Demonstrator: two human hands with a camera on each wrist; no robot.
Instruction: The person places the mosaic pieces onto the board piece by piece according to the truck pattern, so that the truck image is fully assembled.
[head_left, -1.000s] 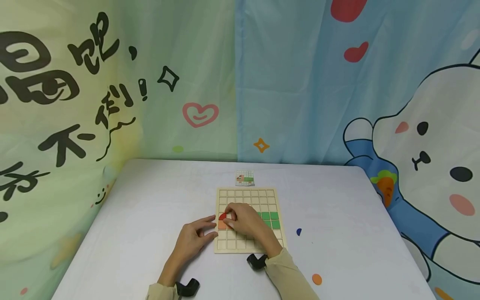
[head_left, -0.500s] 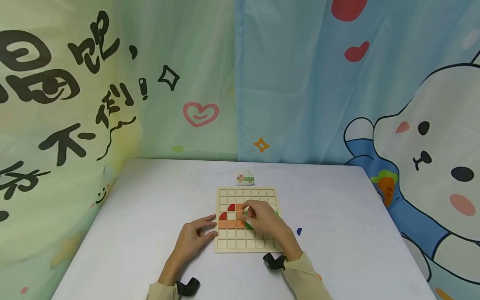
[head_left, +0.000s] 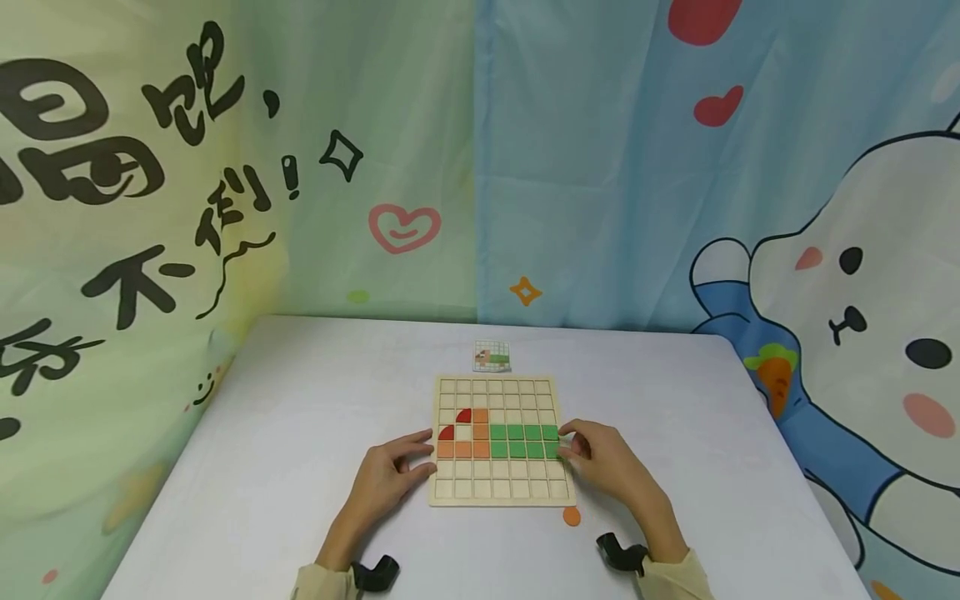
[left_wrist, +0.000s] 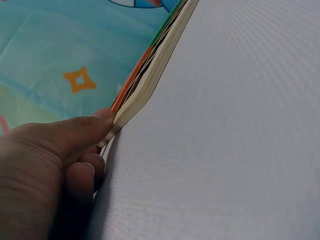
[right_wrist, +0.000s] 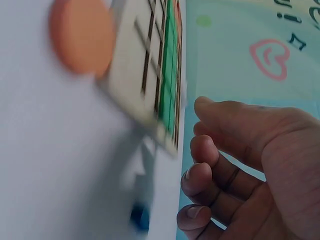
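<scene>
A wooden grid board (head_left: 495,492) lies on the white table. Green squares (head_left: 527,442) fill two rows at its right; orange squares (head_left: 463,450) and two red rounded pieces (head_left: 464,416) sit at its left. My left hand (head_left: 386,479) touches the board's left edge with thumb and fingers apart; in the left wrist view the thumb rests at the wooden edge (left_wrist: 152,80). At the right edge, beside the last green squares, is my right hand (head_left: 611,462). Its fingers are loosely curled, with nothing visible between them in the right wrist view.
An orange disc (head_left: 572,516) lies at the board's front right corner. A small blue piece (right_wrist: 140,217) shows blurred in the right wrist view, hidden in the head view. Behind the board lies a small pattern card (head_left: 492,357). Printed curtains (head_left: 585,167) hang behind the table.
My right hand has moved right from over the board's left part to its right edge, uncovering the coloured pieces. The orange disc has shifted left towards the board. My left hand stays put.
</scene>
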